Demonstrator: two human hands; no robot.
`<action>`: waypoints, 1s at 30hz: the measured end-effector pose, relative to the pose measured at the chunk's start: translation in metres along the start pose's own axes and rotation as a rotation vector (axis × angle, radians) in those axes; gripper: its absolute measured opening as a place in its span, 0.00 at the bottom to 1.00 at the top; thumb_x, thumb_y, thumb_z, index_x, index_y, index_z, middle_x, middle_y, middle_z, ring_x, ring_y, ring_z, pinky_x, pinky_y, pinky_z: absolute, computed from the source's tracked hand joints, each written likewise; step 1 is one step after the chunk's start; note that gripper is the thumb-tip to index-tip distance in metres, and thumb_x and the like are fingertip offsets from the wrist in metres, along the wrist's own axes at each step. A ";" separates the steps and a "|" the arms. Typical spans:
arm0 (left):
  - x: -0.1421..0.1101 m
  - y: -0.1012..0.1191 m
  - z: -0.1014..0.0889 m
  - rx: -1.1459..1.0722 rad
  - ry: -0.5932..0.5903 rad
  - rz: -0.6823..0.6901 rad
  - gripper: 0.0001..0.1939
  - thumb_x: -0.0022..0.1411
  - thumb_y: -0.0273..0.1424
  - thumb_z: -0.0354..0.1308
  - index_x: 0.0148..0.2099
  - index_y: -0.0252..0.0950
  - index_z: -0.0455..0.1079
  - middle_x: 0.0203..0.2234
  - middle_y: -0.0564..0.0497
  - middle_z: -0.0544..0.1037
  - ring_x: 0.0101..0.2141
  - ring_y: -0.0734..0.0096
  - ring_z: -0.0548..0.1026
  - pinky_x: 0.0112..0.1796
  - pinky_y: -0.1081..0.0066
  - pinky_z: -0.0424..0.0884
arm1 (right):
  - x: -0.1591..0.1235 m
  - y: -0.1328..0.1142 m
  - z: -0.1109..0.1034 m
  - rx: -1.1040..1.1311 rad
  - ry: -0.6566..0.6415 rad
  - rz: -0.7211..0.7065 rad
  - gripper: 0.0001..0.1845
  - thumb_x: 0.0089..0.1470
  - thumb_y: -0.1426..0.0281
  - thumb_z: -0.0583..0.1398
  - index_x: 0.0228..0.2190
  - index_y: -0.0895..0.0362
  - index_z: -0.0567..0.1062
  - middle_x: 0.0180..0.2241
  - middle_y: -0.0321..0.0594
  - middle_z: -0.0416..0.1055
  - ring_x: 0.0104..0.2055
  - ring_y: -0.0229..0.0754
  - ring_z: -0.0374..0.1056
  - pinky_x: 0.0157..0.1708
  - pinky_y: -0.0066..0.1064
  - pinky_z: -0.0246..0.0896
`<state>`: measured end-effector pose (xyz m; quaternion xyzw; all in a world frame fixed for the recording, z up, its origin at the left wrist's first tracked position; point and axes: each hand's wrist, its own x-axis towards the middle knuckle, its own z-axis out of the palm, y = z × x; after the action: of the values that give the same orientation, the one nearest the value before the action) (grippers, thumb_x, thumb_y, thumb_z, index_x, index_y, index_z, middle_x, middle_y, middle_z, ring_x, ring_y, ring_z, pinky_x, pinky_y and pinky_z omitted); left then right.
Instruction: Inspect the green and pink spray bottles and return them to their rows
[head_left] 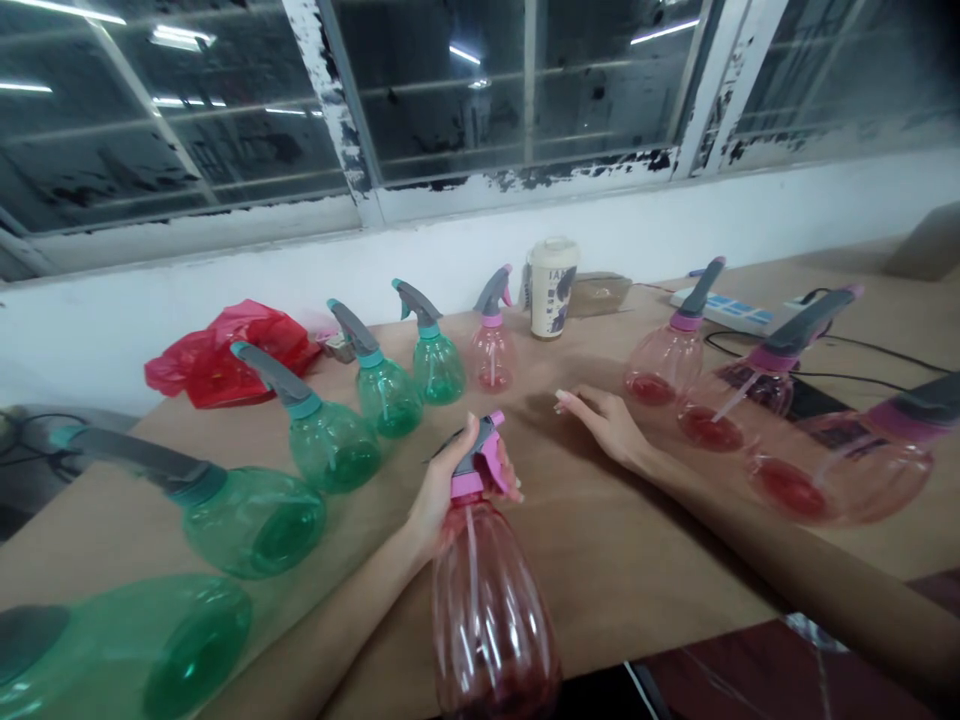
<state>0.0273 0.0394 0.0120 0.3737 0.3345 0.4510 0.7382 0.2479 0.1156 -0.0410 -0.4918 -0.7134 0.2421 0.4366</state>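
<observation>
My left hand is wrapped round the grey and pink spray head of a pink spray bottle that stands close in front of me on the wooden table. My right hand lies flat on the table with its fingers stretched out, holding nothing, between that bottle and a pink spray bottle to its right. Another small pink spray bottle stands further back in the middle.
Several green spray bottles run in a row down the left side. Two more pink ones stand at the right. At the back are a paper cup, a red plastic bag, a power strip with cables, and a white wall under windows.
</observation>
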 end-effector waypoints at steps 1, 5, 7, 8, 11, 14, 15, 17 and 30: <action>0.000 -0.001 0.001 0.003 0.005 0.002 0.25 0.63 0.47 0.50 0.30 0.30 0.72 0.21 0.46 0.76 0.23 0.69 0.76 0.24 0.75 0.68 | 0.000 0.001 0.000 0.001 0.001 0.003 0.26 0.56 0.49 0.51 0.26 0.57 0.75 0.29 0.40 0.74 0.34 0.44 0.68 0.37 0.33 0.57; 0.006 -0.005 -0.004 -0.043 0.028 -0.100 0.32 0.63 0.52 0.43 0.34 0.28 0.74 0.29 0.39 0.79 0.32 0.60 0.79 0.28 0.72 0.71 | 0.000 0.002 0.000 -0.001 0.004 0.016 0.26 0.55 0.49 0.51 0.26 0.57 0.74 0.29 0.40 0.74 0.33 0.44 0.68 0.36 0.33 0.57; 0.010 -0.007 -0.009 -0.075 0.044 -0.143 0.33 0.63 0.53 0.43 0.35 0.28 0.74 0.30 0.39 0.79 0.34 0.58 0.79 0.30 0.70 0.72 | 0.000 0.001 0.000 -0.001 0.000 0.023 0.26 0.55 0.49 0.51 0.25 0.57 0.74 0.29 0.40 0.74 0.33 0.44 0.68 0.36 0.33 0.57; 0.011 -0.007 -0.010 -0.086 0.051 -0.150 0.32 0.63 0.53 0.43 0.36 0.28 0.74 0.30 0.38 0.79 0.34 0.57 0.79 0.31 0.69 0.72 | -0.001 0.001 0.000 -0.001 -0.003 0.026 0.26 0.55 0.49 0.51 0.25 0.57 0.74 0.29 0.40 0.74 0.33 0.44 0.68 0.36 0.33 0.57; 0.012 -0.008 -0.012 -0.101 0.058 -0.151 0.32 0.63 0.52 0.43 0.38 0.28 0.74 0.31 0.38 0.79 0.35 0.56 0.79 0.31 0.68 0.73 | -0.001 0.000 0.000 0.005 -0.013 0.032 0.26 0.55 0.49 0.51 0.26 0.57 0.74 0.29 0.40 0.74 0.33 0.43 0.67 0.36 0.33 0.56; 0.011 -0.008 -0.011 -0.108 0.051 -0.151 0.30 0.63 0.51 0.44 0.38 0.28 0.74 0.31 0.39 0.79 0.35 0.57 0.79 0.32 0.68 0.73 | 0.000 -0.001 0.000 0.010 -0.018 0.038 0.26 0.54 0.49 0.52 0.25 0.57 0.74 0.28 0.39 0.73 0.33 0.43 0.67 0.35 0.32 0.56; 0.011 -0.008 -0.011 -0.110 0.050 -0.155 0.30 0.63 0.50 0.44 0.38 0.28 0.74 0.31 0.39 0.79 0.34 0.58 0.79 0.32 0.68 0.73 | 0.000 -0.001 0.000 0.011 -0.020 0.040 0.26 0.54 0.49 0.52 0.25 0.57 0.74 0.28 0.39 0.73 0.33 0.43 0.66 0.35 0.32 0.56; 0.011 -0.008 -0.011 -0.107 0.053 -0.159 0.30 0.64 0.50 0.44 0.36 0.28 0.74 0.30 0.39 0.79 0.33 0.59 0.79 0.32 0.69 0.73 | 0.000 -0.001 0.000 0.010 -0.022 0.045 0.25 0.54 0.49 0.52 0.25 0.57 0.73 0.27 0.38 0.72 0.32 0.42 0.65 0.34 0.32 0.55; 0.010 -0.008 -0.008 -0.069 0.032 -0.173 0.31 0.62 0.52 0.45 0.32 0.29 0.73 0.26 0.40 0.78 0.30 0.61 0.78 0.29 0.70 0.71 | -0.001 -0.003 -0.002 -0.017 -0.036 0.044 0.26 0.54 0.48 0.52 0.23 0.56 0.72 0.25 0.36 0.69 0.29 0.41 0.62 0.31 0.32 0.54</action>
<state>0.0277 0.0484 -0.0011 0.3105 0.3616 0.4025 0.7815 0.2480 0.1131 -0.0385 -0.5065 -0.7122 0.2543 0.4142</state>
